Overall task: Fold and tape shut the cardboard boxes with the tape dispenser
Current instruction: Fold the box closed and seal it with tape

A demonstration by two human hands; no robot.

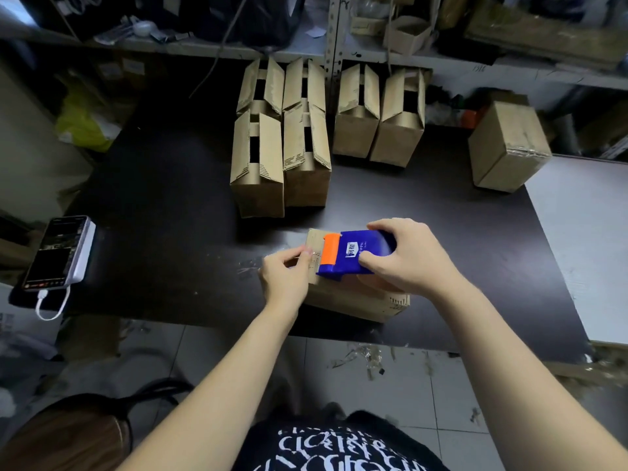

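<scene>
1. Dark matte tabletop (163, 185): fills mid-frame; pale tiled floor (339, 362) below, cluttered metal shelving (334, 35) above.
2. Six open-flapped brown cardboard boxes (258, 164): upper centre.
3. Closed brown cardboard box (353, 300): lower centre, near edge.
4. Blue-and-orange plastic tape dispenser (353, 251): atop it, grasped by right hand (407, 256).
5. Left hand (285, 273): pinching at the box's left end.
6. Black smartphone (56, 253): left edge.

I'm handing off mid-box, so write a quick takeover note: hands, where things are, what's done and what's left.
Right hand: grip closed on the blue tape dispenser with orange roller, resting on the small brown cardboard box at the near table edge.
Left hand: pinching at that box's left end, by the roller.
Done: one closed, taped box at far right.
Left: finish this box, then six open-flapped boxes behind.
</scene>
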